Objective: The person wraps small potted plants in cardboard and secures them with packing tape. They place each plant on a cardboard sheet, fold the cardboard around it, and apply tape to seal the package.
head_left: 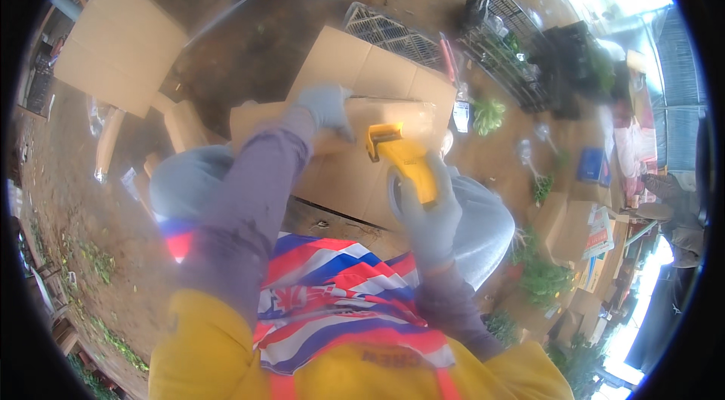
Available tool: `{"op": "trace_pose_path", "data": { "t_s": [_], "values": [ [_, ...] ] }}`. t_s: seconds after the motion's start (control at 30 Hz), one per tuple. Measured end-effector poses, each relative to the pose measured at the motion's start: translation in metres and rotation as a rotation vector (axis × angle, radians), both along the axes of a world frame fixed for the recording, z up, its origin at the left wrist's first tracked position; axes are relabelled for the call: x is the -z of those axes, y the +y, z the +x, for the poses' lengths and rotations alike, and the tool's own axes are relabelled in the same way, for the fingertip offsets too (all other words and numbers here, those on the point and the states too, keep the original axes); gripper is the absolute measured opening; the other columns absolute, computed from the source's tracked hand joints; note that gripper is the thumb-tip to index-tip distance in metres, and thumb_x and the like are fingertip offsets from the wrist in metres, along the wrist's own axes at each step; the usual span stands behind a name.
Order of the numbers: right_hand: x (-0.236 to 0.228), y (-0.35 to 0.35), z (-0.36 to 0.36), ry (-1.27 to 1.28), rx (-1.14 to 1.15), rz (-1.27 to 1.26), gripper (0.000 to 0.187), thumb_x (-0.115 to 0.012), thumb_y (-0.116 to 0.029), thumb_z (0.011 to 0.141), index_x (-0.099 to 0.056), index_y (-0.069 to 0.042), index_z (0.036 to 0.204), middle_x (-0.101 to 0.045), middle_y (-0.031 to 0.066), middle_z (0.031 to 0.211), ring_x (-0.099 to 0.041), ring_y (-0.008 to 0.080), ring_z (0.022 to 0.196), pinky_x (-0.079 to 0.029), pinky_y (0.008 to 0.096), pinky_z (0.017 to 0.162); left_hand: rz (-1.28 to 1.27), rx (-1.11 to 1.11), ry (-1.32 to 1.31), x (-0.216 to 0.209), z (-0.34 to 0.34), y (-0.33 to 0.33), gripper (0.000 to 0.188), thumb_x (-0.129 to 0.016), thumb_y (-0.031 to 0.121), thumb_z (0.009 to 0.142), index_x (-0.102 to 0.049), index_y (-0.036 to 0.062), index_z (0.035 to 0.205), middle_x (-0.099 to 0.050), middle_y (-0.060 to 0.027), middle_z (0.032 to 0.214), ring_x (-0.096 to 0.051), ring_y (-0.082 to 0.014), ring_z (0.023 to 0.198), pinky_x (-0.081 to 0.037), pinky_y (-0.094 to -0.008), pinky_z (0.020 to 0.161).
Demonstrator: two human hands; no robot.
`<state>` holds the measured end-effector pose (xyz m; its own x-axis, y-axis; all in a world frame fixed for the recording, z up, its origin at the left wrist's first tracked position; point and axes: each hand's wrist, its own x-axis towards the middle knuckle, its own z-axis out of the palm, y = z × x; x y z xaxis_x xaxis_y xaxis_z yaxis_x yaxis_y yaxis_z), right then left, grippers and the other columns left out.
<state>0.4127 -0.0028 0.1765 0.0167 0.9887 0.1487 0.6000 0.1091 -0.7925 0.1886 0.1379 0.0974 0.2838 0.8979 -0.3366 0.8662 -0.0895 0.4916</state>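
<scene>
One hand (427, 211) around tape dispenser (400, 155)

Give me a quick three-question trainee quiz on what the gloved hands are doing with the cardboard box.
1. True or false: the right hand grips a yellow handheld tape dispenser.
2. What does the left hand press on?
A. black plastic crate
B. flat brown cardboard box
C. green leafy bunch
3. What colour are the gloves?

Key:
1. True
2. B, the flat brown cardboard box; the black plastic crate and green leafy bunch lie beyond it.
3. Grey
</scene>
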Motion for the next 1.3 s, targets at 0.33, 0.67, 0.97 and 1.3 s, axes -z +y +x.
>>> {"op": "trace_pose_path", "data": {
  "t_s": [0.33, 0.67, 0.97, 1.3],
  "values": [
    [0.030, 0.096, -0.030, -0.120, 0.022, 0.136, 0.051, -0.073, -0.027, 0.088, -0.060, 0.000, 0.130, -0.070, 0.0188, 0.103, -0.069, 0.0279, 0.092, -0.054, 0.0358, 0.080, 0.286, 0.025, 0.294, 0.008, -0.005, 0.036, 0.081, -0.083, 0.042, 0.067, -0.058, 0.0064, 0.135, -0.065, -0.0113, 0.113, -0.060, -0.0254, 0.110, -0.047, -0.0413, 0.091],
    [-0.007, 0.102, -0.033, -0.195, 0.018, 0.065, 0.047, -0.070, -0.030, 0.090, -0.064, -0.001, 0.126, -0.072, 0.0151, 0.084, -0.069, 0.0189, 0.069, -0.053, 0.0290, 0.065, 0.535, 0.132, 0.617, 0.048, 0.021, -0.001, 0.058, -0.065, 0.029, 0.079, -0.051, 0.0012, 0.128, -0.054, -0.0127, 0.113, -0.051, -0.0267, 0.104, -0.039, -0.0403, 0.089],
    [-0.022, 0.059, -0.001, -0.325, -0.090, 0.024, 0.048, -0.072, -0.022, 0.090, -0.060, 0.004, 0.129, -0.072, 0.0136, 0.087, -0.069, 0.0152, 0.073, -0.055, 0.0282, 0.067, -0.202, 0.247, 0.218, 0.011, 0.042, -0.026, 0.081, -0.084, 0.038, 0.064, -0.055, 0.0023, 0.131, -0.055, -0.0205, 0.133, -0.050, -0.0358, 0.131, -0.040, -0.0501, 0.108],
    [0.002, 0.099, -0.026, -0.225, 0.053, 0.048, 0.050, -0.069, -0.035, 0.090, -0.060, -0.004, 0.129, -0.072, 0.0199, 0.103, -0.071, 0.0345, 0.086, -0.056, 0.0410, 0.075, 0.406, -0.061, 0.036, 0.011, 0.002, 0.015, 0.084, -0.080, 0.034, 0.073, -0.049, 0.0027, 0.144, -0.052, -0.0199, 0.140, -0.050, -0.0331, 0.130, -0.039, -0.0447, 0.109]
  ]
}}
